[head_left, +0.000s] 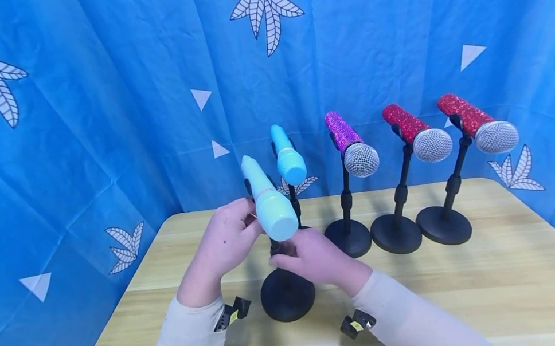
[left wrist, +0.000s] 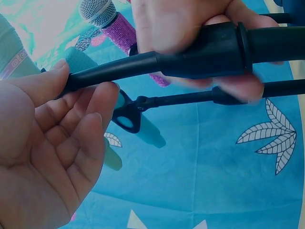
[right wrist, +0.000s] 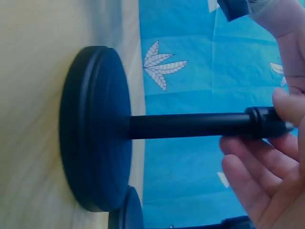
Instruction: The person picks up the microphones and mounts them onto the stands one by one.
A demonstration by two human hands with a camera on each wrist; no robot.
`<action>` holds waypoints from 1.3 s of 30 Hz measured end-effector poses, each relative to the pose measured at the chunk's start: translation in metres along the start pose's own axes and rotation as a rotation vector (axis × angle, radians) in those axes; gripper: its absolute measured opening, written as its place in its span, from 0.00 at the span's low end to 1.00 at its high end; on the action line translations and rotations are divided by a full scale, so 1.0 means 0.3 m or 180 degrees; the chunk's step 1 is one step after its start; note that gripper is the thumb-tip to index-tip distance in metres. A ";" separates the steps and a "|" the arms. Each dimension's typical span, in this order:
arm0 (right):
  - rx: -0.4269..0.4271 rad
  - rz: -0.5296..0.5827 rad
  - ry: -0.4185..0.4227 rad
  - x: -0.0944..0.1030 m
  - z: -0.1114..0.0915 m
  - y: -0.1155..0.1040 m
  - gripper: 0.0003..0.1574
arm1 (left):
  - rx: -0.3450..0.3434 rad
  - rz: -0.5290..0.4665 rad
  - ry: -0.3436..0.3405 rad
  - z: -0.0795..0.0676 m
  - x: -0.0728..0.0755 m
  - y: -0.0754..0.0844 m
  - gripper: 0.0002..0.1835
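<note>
A mint-green toy microphone [head_left: 273, 211] sits tilted in the holder of a black desk stand [head_left: 287, 296], its head toward me. My left hand [head_left: 228, 234] pinches the thin upper rod [left wrist: 114, 70] just below the holder, between thumb and fingertips. Lower down, my right hand [head_left: 322, 260] grips the thick collar [left wrist: 205, 52] at mid-pole, thumb on one side and fingers on the other. In the right wrist view the round base [right wrist: 95, 129] rests on the wooden table, and the lower pole [right wrist: 190, 126] rises from it to my fingers.
Close behind stands another stand with a turquoise microphone [head_left: 290, 163]. To the right are stands holding a purple glitter microphone [head_left: 342, 133] and two red glitter ones [head_left: 409, 122]. The table [head_left: 503, 278] ends at a blue patterned cloth [head_left: 369, 29] at the back and sides.
</note>
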State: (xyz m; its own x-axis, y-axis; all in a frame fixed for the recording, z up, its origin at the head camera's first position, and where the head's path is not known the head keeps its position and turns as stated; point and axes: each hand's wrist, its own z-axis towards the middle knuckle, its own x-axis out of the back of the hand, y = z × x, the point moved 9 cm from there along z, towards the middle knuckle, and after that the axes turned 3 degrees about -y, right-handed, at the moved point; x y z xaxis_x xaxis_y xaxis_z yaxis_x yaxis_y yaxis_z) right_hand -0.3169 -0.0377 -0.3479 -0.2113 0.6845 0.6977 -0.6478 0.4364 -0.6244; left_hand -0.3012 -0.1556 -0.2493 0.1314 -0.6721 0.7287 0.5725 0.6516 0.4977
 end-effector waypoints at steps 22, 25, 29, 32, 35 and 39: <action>0.0126 -0.0060 -0.0041 -0.004 0.002 -0.013 0.14 | -0.0091 0.0153 0.0140 0.003 0.005 0.013 0.04; 0.0254 -0.0202 -0.0148 -0.001 0.000 -0.027 0.13 | -0.0029 0.0121 0.0113 0.000 0.002 0.008 0.03; 0.0276 -0.0397 -0.0105 -0.002 -0.004 -0.034 0.08 | -0.0033 0.0155 0.0127 -0.003 0.000 0.007 0.05; 0.0232 -0.0326 0.0065 0.002 -0.005 -0.029 0.06 | -0.0042 0.0163 0.0115 -0.001 -0.003 0.010 0.05; 0.0220 -0.0179 0.0198 -0.001 -0.005 -0.019 0.08 | -0.0042 0.0149 0.0091 0.001 -0.007 0.011 0.04; 0.0205 -0.0179 0.0232 -0.007 -0.004 -0.012 0.11 | -0.0012 0.0119 0.0092 -0.001 -0.006 0.003 0.02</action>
State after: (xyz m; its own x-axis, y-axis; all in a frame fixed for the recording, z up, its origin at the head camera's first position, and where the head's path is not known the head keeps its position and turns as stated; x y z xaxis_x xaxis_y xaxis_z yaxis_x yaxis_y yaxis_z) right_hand -0.3134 -0.0398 -0.3475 -0.1210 0.7018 0.7020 -0.7034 0.4384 -0.5595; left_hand -0.3008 -0.1539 -0.2504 0.1760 -0.6571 0.7330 0.5698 0.6752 0.4685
